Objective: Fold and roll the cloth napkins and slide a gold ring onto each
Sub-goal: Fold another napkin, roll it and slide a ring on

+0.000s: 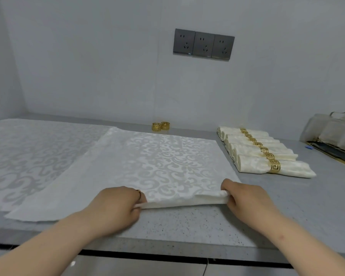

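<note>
Both the left hand point(116, 206) and right hand point(247, 198) pinch the napkin point(163, 162)'s near edge in a closed grip; lift evenly so the fold lands straight

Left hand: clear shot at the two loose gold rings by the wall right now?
Probably yes, once freed. The left hand is pinching the napkin by its near edge, so it must let go first. Only that flat cloth lies between it and the gold rings, nothing upright.
</note>
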The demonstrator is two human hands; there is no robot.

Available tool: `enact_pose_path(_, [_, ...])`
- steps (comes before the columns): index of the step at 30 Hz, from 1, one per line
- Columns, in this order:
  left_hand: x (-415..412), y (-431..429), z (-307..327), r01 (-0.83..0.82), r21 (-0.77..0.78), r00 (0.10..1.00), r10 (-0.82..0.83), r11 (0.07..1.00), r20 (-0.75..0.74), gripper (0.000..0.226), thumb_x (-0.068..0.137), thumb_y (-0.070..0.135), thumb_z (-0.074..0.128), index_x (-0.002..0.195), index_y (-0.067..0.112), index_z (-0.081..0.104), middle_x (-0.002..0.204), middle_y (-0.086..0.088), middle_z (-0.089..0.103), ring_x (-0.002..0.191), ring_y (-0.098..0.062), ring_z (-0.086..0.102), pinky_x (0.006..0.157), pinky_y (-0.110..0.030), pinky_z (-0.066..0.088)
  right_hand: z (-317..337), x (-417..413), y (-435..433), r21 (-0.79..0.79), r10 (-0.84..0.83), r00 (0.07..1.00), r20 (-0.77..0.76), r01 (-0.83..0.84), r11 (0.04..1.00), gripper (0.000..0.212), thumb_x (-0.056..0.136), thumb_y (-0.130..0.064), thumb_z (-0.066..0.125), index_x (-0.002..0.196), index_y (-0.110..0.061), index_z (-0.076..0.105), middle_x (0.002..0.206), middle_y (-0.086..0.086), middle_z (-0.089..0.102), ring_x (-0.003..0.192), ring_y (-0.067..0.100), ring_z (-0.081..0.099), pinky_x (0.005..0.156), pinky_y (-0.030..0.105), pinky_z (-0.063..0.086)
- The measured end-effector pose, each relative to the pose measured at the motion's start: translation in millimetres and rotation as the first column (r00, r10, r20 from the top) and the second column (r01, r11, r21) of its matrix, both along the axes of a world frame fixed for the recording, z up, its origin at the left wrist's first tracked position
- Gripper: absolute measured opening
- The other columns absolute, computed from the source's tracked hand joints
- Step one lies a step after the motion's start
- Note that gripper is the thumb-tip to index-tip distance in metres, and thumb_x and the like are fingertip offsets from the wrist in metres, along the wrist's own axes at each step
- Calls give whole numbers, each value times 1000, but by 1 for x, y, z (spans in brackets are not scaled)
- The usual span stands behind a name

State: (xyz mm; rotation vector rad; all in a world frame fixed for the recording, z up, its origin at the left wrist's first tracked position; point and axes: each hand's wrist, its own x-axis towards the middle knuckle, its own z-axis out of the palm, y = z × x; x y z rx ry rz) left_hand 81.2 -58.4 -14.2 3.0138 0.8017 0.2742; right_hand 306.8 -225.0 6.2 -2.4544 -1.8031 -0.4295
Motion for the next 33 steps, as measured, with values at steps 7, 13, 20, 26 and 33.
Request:
enact_pose_path(7, [-38,20,1,-186,108,974,198,976,-108,28,94,32,38,118,31,52,117,11,57,110,-8,52,69,-20,34,6,4,-13,-115,-149,989,-14,146,983,11,92,-15,34,92,-25,28,64,-10,29,68,18,41,48,18,22])
enact_pose_path(13, [-64,7,27,-84,-315,990,44,945,-132,3,87,39,51,84,40,52,93,13,60,92,-6,57,74,-13,41,25,11,-29,-372,-186,927,-327,54,926,28,84,-8,43,63,-21,30,64,-7,34,58,6,32,53,22,24])
enact_pose_path(20, [-78,21,57,37,-585,987,-122,810,-107,38,53,56,64,59,19,57,58,15,54,57,0,51,59,-21,40,50,28,-45,-374,-231,789,-569,1,927,9,70,-23,51,71,-16,46,71,-4,45,67,9,41,65,26,30])
enact_pose_path(26, [-71,77,66,-330,-265,885,199,906,-421,37,70,26,75,54,21,42,56,11,46,56,-6,44,56,-17,33,39,47,-7,-147,-244,797,-552,195,970,24,84,-7,52,64,-14,42,66,-3,43,60,10,38,55,24,27])
enact_pose_path(33, [-54,128,33,-505,-283,803,564,815,193,15,84,19,62,74,17,51,76,-4,53,72,-20,47,60,-27,33,16,60,51,161,-197,840,-506,316,935,16,82,-4,41,72,-9,51,68,5,54,63,16,46,52,26,31])
